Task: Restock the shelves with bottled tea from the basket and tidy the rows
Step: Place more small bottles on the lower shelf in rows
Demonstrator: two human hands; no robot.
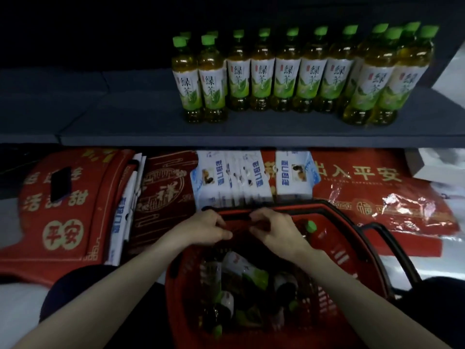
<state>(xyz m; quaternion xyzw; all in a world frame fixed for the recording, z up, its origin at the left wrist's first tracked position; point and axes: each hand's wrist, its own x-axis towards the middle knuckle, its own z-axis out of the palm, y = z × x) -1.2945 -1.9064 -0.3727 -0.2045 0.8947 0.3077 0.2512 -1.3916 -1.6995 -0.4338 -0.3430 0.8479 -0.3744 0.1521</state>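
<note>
Hands first: left hand [208, 229] and right hand [275, 230] both have fingers curled at the far rim of the red basket [337, 248], right by its black handle [236, 217], but it's too blurry to tell if they're actually gripping anything tbh. Loose tea bottles [239, 267] lie jumbled in the basket, w/ the stocked row [286, 76] upright on the shelf [125, 122] above. Risk imo: yank that rim and the basket tips, bottles roll out, and a rushed placement could knock the row over like dominoes.
</note>
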